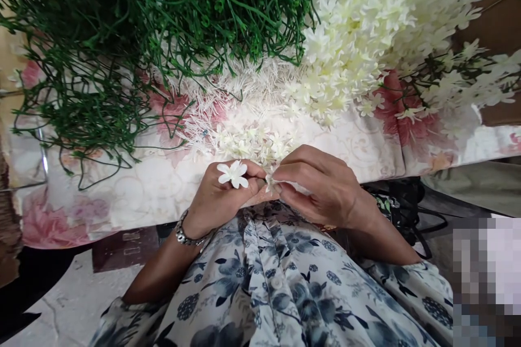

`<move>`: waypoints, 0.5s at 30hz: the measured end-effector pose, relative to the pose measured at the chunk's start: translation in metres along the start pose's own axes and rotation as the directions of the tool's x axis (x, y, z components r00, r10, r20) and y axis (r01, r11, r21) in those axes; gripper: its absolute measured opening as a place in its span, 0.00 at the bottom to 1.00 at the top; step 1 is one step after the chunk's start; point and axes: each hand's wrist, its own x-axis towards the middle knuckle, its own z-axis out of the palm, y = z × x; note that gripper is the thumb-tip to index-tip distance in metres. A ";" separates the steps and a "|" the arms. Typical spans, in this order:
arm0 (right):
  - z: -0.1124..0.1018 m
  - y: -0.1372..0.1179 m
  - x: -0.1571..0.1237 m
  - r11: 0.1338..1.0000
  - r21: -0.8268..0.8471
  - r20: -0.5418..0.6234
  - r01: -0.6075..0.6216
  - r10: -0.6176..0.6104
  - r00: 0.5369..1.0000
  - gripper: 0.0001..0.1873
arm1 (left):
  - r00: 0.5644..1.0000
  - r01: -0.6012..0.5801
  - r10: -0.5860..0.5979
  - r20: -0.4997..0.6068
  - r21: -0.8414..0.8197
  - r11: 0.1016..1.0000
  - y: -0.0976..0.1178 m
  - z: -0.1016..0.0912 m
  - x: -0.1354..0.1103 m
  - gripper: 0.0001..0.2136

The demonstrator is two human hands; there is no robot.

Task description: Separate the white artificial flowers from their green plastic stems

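Note:
My left hand (214,198) is closed on an artificial flower stem, most of which its fingers hide. One white blossom (233,174) sticks out above that hand, its petals spread. Right beside it, my right hand (329,187) pinches a small white flower (269,180) between thumb and fingertips, at the tips of the left thumb and finger. Whether this flower is seated on the stem is hidden. Just beyond both hands lies a heap of loose white blossoms (256,140) on the floral tablecloth (163,187).
A large pile of green plastic stems (195,5) covers the back and left of the table. Thin white sprigs (252,78) lie in front of it. Finished-looking cream flower sprays (354,49) are heaped at the back right, near a brown cardboard surface (499,5).

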 end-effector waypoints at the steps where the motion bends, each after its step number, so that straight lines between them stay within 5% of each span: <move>1: 0.001 0.000 0.000 1.000 0.001 -0.010 -0.007 0.007 1.000 0.10 | 1.000 -0.003 0.003 -0.002 0.011 1.000 0.001 0.000 0.000 0.06; 15: 0.009 0.002 0.001 0.997 0.079 -0.041 0.022 -0.019 0.999 0.06 | 1.000 -0.009 0.008 0.010 0.104 0.995 0.006 -0.001 0.003 0.05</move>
